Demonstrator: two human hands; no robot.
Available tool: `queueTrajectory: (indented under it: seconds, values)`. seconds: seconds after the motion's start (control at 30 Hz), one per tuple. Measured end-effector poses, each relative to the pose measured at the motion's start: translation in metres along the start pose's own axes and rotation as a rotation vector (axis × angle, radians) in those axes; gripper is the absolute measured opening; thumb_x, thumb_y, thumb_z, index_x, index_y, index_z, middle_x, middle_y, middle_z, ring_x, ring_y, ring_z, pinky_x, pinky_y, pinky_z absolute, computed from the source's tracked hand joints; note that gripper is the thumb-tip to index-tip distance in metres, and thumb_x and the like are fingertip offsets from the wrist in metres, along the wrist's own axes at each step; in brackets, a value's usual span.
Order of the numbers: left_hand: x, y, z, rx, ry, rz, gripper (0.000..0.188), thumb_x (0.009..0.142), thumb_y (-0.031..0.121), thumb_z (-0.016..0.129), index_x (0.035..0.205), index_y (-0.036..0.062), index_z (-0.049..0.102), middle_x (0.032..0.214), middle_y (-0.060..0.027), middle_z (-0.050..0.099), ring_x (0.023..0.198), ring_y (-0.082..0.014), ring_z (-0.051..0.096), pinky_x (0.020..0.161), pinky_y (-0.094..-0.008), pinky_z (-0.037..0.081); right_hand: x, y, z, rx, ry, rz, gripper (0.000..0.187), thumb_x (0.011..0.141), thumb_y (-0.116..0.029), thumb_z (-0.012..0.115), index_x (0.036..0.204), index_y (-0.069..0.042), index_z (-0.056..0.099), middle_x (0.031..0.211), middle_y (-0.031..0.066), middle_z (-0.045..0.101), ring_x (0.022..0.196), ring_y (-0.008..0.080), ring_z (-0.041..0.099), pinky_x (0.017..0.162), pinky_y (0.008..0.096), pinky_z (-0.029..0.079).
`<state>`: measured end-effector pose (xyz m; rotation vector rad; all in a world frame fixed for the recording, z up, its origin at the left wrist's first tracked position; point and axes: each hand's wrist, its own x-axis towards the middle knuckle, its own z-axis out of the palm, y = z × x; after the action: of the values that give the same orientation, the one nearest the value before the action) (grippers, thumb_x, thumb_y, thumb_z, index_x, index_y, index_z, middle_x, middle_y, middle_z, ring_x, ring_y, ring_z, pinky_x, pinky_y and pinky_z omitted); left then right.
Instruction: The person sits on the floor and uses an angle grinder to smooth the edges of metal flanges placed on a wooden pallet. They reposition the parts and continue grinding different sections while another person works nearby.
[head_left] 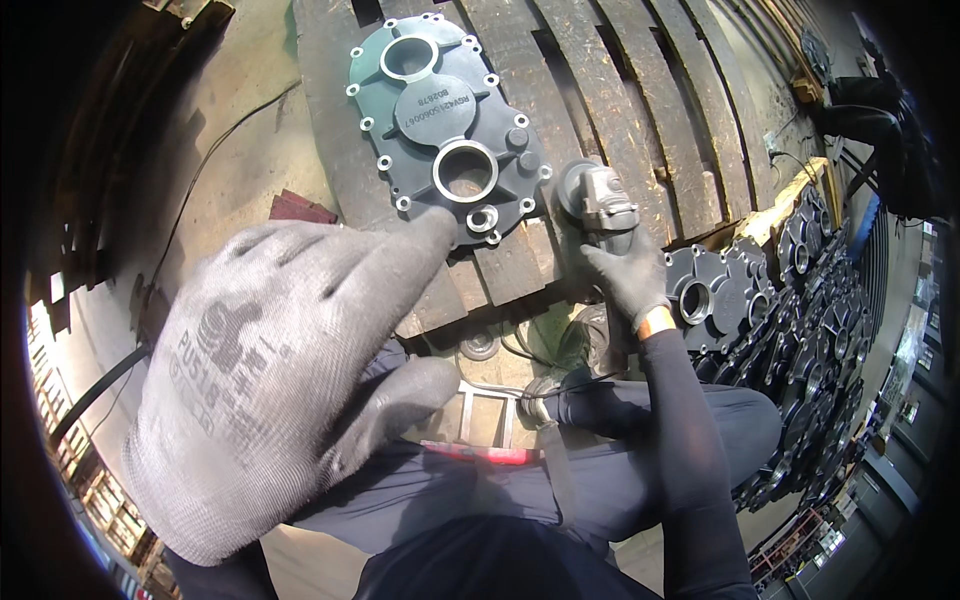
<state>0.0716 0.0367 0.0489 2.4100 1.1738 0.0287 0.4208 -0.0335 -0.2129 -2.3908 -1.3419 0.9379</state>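
A grey-gloved hand, my left hand (280, 345), is raised close to the camera with its thumb and fingers apart and nothing seen in it. Its fingertips overlap the near edge of a dark grey cast metal cover (410, 150) in the picture; whether they touch it I cannot tell. Two large round openings and a ring of bolt holes mark this cover, which lies flat on wooden slats (520, 60). To its right, my right hand (635, 280), also gloved, is closed round an angle grinder (607, 212). The grinder's disc end rests over the slats, apart from the cover.
Many similar cast covers (800, 330) are stacked at the right. A black cable (210, 150) runs over the floor at the left. Below the slats, between my legs, is a metal frame with a red edge (500, 455). Another person (870, 120) is at the far right.
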Motion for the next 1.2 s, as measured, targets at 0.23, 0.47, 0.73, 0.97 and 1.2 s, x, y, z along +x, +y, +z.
queueTrajectory:
  seconds: [0.23, 0.47, 0.73, 0.97, 1.2]
  values:
    - [0.004, 0.005, -0.002, -0.007, -0.017, -0.006, 0.081, 0.09, 0.055, 0.084, 0.153, 0.0068, 0.068, 0.116, -0.0173, 0.08, 0.112, -0.0393, 0.076, 0.106, -0.0527, 0.055, 0.009, -0.004, -0.004, -0.035, 0.042, -0.044, 0.066, 0.082, -0.038, 0.098, 0.126, 0.005, 0.074, 0.119, 0.027, 0.082, 0.112, 0.0414, 0.081, 0.099, 0.0487, 0.062]
    - [0.004, 0.003, 0.0, -0.01, -0.024, 0.021, 0.081, 0.089, 0.055, 0.084, 0.152, 0.0075, 0.068, 0.118, -0.0148, 0.081, 0.117, -0.0367, 0.077, 0.109, -0.052, 0.056, 0.008, 0.006, 0.008, -0.107, -0.014, -0.029, 0.076, 0.081, -0.039, 0.096, 0.135, 0.004, 0.066, 0.127, 0.0295, 0.078, 0.121, 0.0448, 0.077, 0.106, 0.0496, 0.059]
    - [0.004, 0.004, -0.002, 0.018, -0.037, 0.042, 0.082, 0.088, 0.054, 0.085, 0.153, 0.0064, 0.067, 0.119, -0.0143, 0.082, 0.117, -0.0344, 0.078, 0.11, -0.052, 0.057, 0.005, -0.002, 0.006, 0.007, -0.04, -0.024, 0.071, 0.082, -0.034, 0.097, 0.136, 0.004, 0.069, 0.123, 0.0248, 0.081, 0.115, 0.0395, 0.08, 0.102, 0.0467, 0.061]
    - [0.008, 0.005, 0.0, -0.001, -0.034, 0.069, 0.081, 0.088, 0.055, 0.085, 0.148, 0.0036, 0.069, 0.119, -0.0147, 0.082, 0.118, -0.0349, 0.078, 0.11, -0.0507, 0.058, 0.029, 0.002, -0.003, -0.057, 0.004, -0.083, 0.07, 0.082, -0.034, 0.097, 0.137, 0.0, 0.072, 0.125, 0.0244, 0.082, 0.119, 0.0407, 0.079, 0.103, 0.0463, 0.061]
    - [0.006, 0.006, -0.003, -0.017, -0.048, 0.038, 0.078, 0.083, 0.047, 0.091, 0.144, 0.0036, 0.072, 0.117, -0.0139, 0.082, 0.117, -0.0328, 0.078, 0.109, -0.0493, 0.058, 0.069, -0.042, -0.016, -0.161, -0.005, -0.204, 0.079, 0.079, -0.045, 0.092, 0.14, -0.001, 0.069, 0.13, 0.0282, 0.078, 0.123, 0.0472, 0.075, 0.107, 0.053, 0.058]
